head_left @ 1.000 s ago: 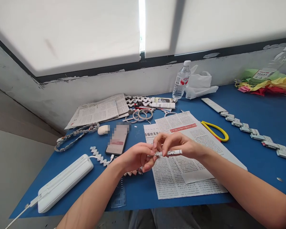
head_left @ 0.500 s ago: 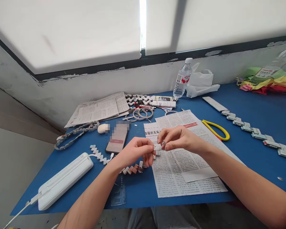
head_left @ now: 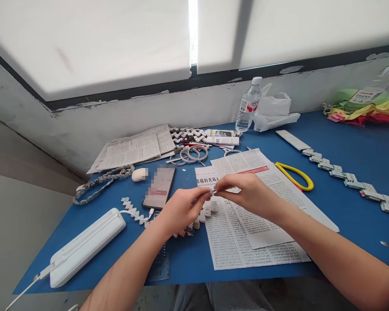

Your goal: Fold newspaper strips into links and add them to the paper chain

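Observation:
Both hands meet over the left edge of the printed newspaper sheets [head_left: 227, 250]. My left hand [head_left: 184, 209] is closed, thumb and finger pinching the end of a folded-paper zigzag chain [head_left: 208, 210]. The chain hangs below the fingers, and part of it is hidden behind the hand. From the other side my right hand [head_left: 243, 190] pinches the same small end, its fingertips almost touching the left ones. Exactly how the folds fit between the fingertips is too small to make out.
Left of the hands lie a phone [head_left: 160, 185], a white power strip [head_left: 87, 246] and a short paper chain [head_left: 132, 209]. Yellow-handled scissors [head_left: 294, 176] lie right of the sheets, before a long folded chain [head_left: 339, 172]. A water bottle [head_left: 248, 106] stands at the back.
My hands have come together; the right hand moved left to the left fingertips. The left hand has turned, and more of the chain's pale part shows beneath it.

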The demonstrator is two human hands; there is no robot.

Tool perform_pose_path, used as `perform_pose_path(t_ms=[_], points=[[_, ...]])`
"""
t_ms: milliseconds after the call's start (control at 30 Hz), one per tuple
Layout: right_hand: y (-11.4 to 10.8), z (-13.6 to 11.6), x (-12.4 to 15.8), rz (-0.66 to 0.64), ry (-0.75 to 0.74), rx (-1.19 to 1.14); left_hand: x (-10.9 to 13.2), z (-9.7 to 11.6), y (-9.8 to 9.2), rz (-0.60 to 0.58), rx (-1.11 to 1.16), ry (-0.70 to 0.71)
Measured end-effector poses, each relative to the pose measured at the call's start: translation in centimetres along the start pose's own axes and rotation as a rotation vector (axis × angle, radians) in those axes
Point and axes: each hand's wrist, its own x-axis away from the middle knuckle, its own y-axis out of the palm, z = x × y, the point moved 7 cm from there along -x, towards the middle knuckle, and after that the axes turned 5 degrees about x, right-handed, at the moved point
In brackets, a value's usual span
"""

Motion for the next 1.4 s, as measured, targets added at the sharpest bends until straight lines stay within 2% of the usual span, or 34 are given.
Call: perform_pose_path(t_ms=[133,233,400,567,700,933,1167,1400], points=[[-0.4,-0.8,0.3,0.029,-0.079,0.087,0.2,0.4,0.1,-0.018,-0.016,0.052],[-0.5,-1.0,0.5,0.046,-0.081,0.09,0.1,0.4,0.2,-0.002,-0.005,0.054],[-0.7,-1.5,0.5,0.077,-0.07,0.084,0.2,0.2,-0.3,0.126,0.04,0.045],[-1.3,-2.2,0.5,0.141,-0.085,-0.026,0.6,0.3,-1.1,0.219,0.028,0.118],[-1.6,-2.9,0.7,0.208,-0.185,-0.046,0.9,0.6,-1.3,0.24,-0.007,0.163],[-1.9,-3.3,1.1,0.309,-0.249,-0.06,1.2,1.3,-1.2,0.253,-0.1,0.24],[-2.1,-4.0,1.5,0.37,-0.373,-0.036,1.7,2.7,-1.1,0.265,-0.131,0.527],[-1.9,-4.7,2.0,0.451,-0.466,0.069,1.6,3.0,-1.0,0.279,-0.155,0.513]])
